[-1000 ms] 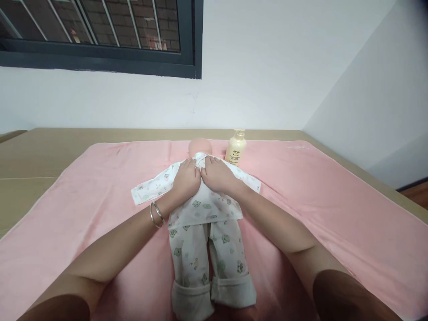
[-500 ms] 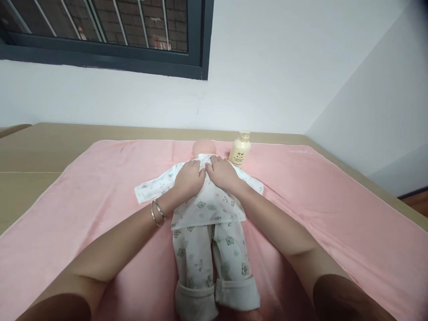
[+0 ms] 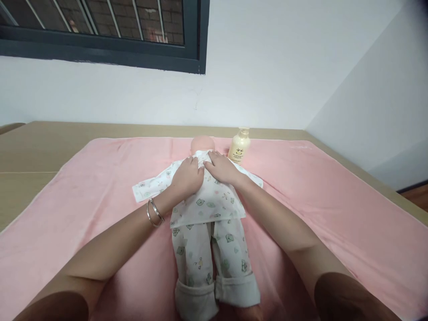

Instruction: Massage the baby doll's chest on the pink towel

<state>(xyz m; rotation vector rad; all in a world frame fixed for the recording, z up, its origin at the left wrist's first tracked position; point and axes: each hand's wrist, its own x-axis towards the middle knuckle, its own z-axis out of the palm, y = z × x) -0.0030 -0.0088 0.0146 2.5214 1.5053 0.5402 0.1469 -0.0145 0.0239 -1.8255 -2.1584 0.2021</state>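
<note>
A baby doll, with its bald head [image 3: 202,143] at the far end, lies stretched out on a pink blanket [image 3: 317,196]. It wears a white printed shirt [image 3: 214,203] and matching trousers [image 3: 195,254] with turned-up cuffs. My left hand [image 3: 187,176] rests on the upper left of the shirt, fingers stretched toward the collar. Beside it, my right hand [image 3: 221,167] lies on the upper right in the same way, thumb pointing inward. Both hands look open and flat on the cloth. Which side of the doll faces up I cannot tell. Two silver bangles [image 3: 155,211] circle my left wrist.
Just beyond my right hand stands a pale yellow bottle [image 3: 239,146] near the doll's shoulder. The blanket covers a tan surface [image 3: 60,138] that meets a white wall [image 3: 261,67]. A dark-framed window [image 3: 187,58] with bars is at the upper left.
The view has tipped slightly, so everything sits a little higher in the picture. Both hands remain on the shirt in nearly the same place.
</note>
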